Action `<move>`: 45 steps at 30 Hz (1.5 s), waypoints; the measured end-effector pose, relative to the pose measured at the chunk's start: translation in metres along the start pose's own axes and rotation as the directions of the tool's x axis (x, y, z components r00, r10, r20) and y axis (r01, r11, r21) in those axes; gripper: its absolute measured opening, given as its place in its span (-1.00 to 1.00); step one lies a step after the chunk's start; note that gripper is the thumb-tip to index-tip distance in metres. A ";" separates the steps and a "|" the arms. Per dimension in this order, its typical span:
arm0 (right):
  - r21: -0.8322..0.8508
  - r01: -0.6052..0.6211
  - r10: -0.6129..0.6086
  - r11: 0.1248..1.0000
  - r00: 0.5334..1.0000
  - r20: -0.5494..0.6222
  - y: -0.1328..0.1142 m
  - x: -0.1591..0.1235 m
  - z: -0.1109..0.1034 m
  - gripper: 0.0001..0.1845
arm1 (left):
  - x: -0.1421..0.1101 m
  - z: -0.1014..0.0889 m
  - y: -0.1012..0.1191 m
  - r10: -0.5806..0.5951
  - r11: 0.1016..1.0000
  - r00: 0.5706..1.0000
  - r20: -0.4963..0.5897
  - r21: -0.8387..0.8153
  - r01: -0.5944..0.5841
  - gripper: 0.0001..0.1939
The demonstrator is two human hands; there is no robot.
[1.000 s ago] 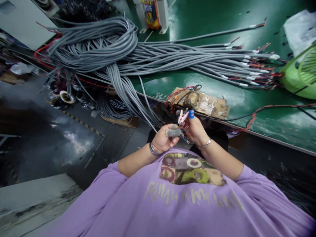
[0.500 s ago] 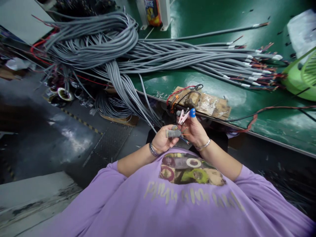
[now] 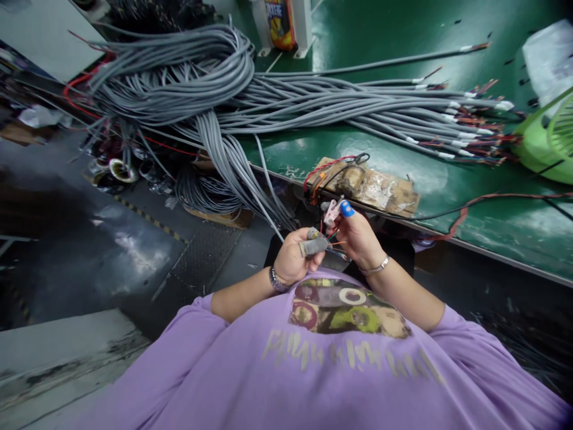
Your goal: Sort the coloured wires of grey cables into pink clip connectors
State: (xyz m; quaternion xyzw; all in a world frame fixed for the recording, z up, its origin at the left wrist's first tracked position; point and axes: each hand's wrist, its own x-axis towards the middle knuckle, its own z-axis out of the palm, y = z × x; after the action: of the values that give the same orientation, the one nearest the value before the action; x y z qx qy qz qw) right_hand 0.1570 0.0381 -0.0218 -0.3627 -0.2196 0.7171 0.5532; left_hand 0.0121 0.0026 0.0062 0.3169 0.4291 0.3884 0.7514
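My left hand (image 3: 290, 260), with grey covers on its thumb and a finger, is closed around the end of a cable. Thin coloured wires (image 3: 336, 246) fan out of that grip to the right; most of the cable is hidden by the fingers. My right hand (image 3: 362, 242) wears a blue cover on the thumb and pinches a small pink clip-like tool (image 3: 332, 212). Its jaws are too small to make out. The tool sits just above the wires, and both hands are close together in front of the purple shirt, below the bench edge.
On the green bench (image 3: 380, 36) lies a large bundle of grey cables (image 3: 179, 89), their stripped ends to the right. A wooden board (image 3: 380, 190) with cords rests at the bench edge. A light green fan (image 3: 548, 140) stands at the right. More cable coils (image 3: 203, 191) lie below.
The pink tool's spread arms now look closer together, and my right hand has shifted slightly. The coloured wires at my left fingertips are more spread and visible.
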 end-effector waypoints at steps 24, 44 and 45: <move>0.147 -0.054 0.058 0.988 0.998 -0.027 0.003 0.002 0.007 -0.49 | 0.005 0.000 0.000 0.016 1.000 0.996 -0.086 0.013 -0.015 -0.64; 0.049 -0.178 0.175 0.983 0.982 0.070 -0.010 0.001 0.002 -0.42 | -0.007 -0.007 -0.004 0.015 0.999 0.999 -0.030 0.032 -0.014 -0.61; 0.048 -0.167 0.164 0.985 0.984 0.065 -0.011 0.000 0.003 -0.46 | -0.006 -0.007 -0.004 0.017 0.999 0.999 -0.033 0.033 -0.016 -0.60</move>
State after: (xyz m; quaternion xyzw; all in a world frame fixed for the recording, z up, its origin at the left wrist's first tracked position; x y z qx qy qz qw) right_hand 0.1616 0.0420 -0.0117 -0.3428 -0.1861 0.7769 0.4943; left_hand 0.0050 -0.0030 0.0023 0.3260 0.4453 0.3927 0.7356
